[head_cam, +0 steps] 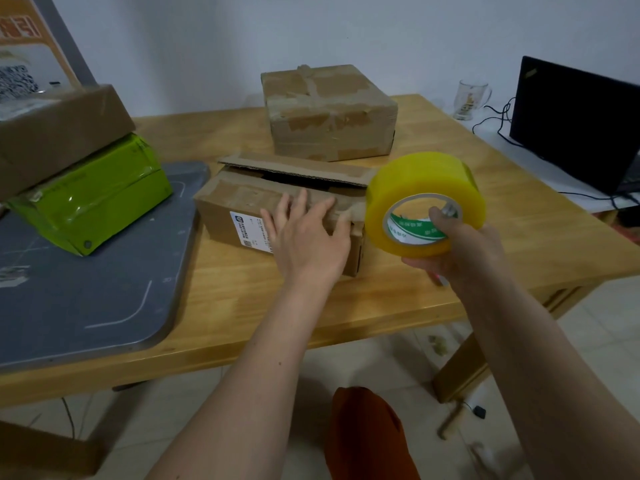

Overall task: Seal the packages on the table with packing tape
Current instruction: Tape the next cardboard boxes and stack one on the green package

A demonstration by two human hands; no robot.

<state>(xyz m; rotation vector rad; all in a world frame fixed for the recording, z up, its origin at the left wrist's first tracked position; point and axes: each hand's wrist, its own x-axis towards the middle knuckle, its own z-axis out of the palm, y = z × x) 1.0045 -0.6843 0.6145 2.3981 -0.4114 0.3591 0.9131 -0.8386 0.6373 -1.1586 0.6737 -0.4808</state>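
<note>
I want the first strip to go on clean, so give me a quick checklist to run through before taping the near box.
1. Tape roll in the right hand: ok, thumb hooked in the core.
2. Left hand steadying the near box: ok, fingers flat on its top.
3. Far flap closed: not ok, it stands open.
4. Free tape end found: cannot tell.
5. Room on the table around the box: ok.

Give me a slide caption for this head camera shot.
Left hand presses the open box while right hand holds yellow tape roll.
</note>
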